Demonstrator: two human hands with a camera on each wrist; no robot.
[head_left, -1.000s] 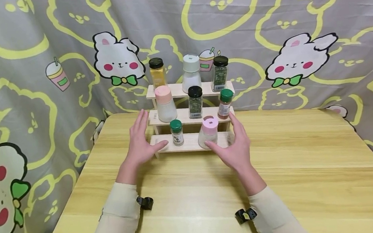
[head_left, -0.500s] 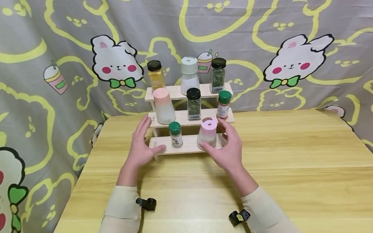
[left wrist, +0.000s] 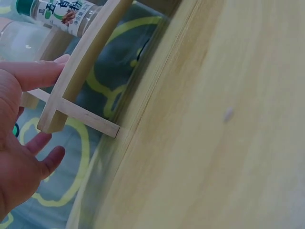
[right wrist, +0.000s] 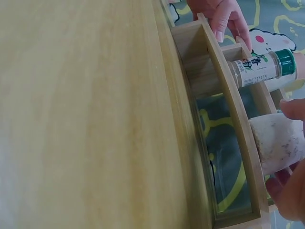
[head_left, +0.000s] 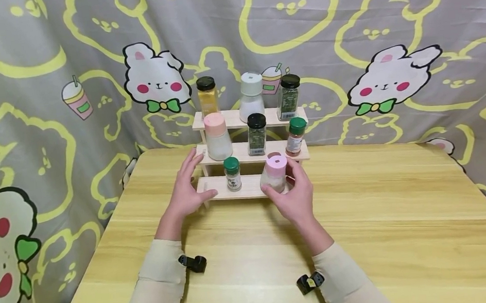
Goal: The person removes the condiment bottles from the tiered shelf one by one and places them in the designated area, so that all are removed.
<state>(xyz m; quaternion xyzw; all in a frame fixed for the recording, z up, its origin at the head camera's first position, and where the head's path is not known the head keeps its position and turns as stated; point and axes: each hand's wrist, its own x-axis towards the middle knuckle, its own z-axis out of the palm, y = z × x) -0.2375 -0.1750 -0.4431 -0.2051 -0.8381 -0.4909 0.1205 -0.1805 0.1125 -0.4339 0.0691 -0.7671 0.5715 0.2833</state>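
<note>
Backdrop: bunny-print curtain (head_left: 388,20) behind wooden table (head_left: 409,233).
Rack: three-step spice rack (head_left: 252,185) at table's 12 o'clock.
Right hand (head_left: 294,196): fingers curled around pink-capped shaker (head_left: 274,173), bottom step.
Left hand (head_left: 185,188): fingers spread, thumb touching rack's 9 o'clock end.

Head camera looks down; 2 wrist cameras share the rack (head_left: 255,185) close.

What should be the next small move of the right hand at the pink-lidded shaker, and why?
Probably lift the pink-lidded shaker straight up, slowly. The right hand already curls round its lower body on the bottom step of the wooden rack, while the left hand steadies the rack's end. The green-capped jar stands close beside it, so sideways motion might knock it.
</note>
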